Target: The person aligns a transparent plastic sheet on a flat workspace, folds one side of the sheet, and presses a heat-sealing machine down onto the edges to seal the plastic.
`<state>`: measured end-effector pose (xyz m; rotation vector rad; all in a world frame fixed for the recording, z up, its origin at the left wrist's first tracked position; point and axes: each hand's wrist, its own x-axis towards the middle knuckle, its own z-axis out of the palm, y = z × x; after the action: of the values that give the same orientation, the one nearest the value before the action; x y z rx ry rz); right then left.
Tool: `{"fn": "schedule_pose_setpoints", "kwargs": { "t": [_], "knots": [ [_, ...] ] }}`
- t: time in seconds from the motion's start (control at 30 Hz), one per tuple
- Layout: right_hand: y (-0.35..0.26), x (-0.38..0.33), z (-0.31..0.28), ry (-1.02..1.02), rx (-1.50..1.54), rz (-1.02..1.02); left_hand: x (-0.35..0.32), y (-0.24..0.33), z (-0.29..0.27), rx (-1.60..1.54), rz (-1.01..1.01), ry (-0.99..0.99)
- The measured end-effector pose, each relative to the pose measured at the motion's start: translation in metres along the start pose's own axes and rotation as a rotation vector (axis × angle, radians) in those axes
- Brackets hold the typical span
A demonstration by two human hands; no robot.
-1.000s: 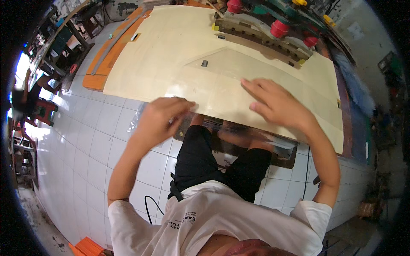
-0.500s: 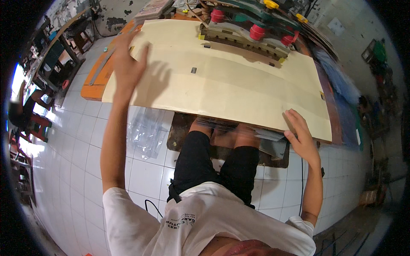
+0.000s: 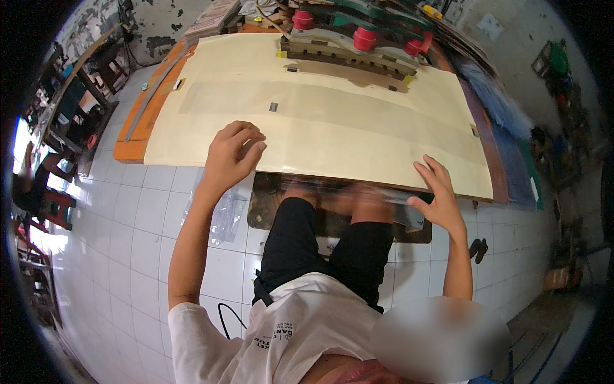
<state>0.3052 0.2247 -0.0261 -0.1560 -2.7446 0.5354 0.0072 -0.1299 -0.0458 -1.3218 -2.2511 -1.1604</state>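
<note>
My left hand (image 3: 235, 157) hovers over or near the front edge of a large cream sheet (image 3: 345, 121), its fingers loosely bent, thumb apart, nothing visible in it. At the sheet's front right edge is my right hand (image 3: 440, 195), fingers spread and thumb apart, also with nothing seen in it. Several small dark rectangular pieces, among them one (image 3: 274, 107) near the middle, sit on the sheet. At the back, a dark green machine (image 3: 332, 25) with red round parts holds a long slotted bar (image 3: 345, 59) above the sheet.
A metal ruler (image 3: 150, 96) lies on the orange wooden tabletop (image 3: 131, 150) at the left. Blue plastic sheeting (image 3: 502, 121) covers the right side. A clear plastic bag (image 3: 224, 217) is on the tiled floor. Below the table edge, a greyish shape is smeared. A person sits far left.
My left hand has come back from the sheet's far left to its front edge, moving right and nearer. My right hand has shifted only slightly. The camera view has moved a little.
</note>
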Motion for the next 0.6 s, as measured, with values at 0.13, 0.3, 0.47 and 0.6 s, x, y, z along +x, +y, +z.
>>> {"fn": "schedule_pose_setpoints", "kwargs": {
  "t": [0.13,0.3,0.47,0.6],
  "knots": [
    [-0.013,0.0,0.002,-0.011,-0.117,-0.001,0.001,0.005,0.004,0.067,0.026,0.013],
    [-0.018,0.008,0.0,-0.013,-0.194,0.02,-0.001,0.003,0.01,0.076,0.026,0.101],
    [0.027,0.045,-0.021,0.096,-0.17,0.021,0.005,0.007,0.006,0.077,-0.011,0.02],
    [0.061,0.069,-0.027,0.028,-0.108,0.104,0.018,0.009,0.004,0.049,-0.066,-0.012]
  ]
}}
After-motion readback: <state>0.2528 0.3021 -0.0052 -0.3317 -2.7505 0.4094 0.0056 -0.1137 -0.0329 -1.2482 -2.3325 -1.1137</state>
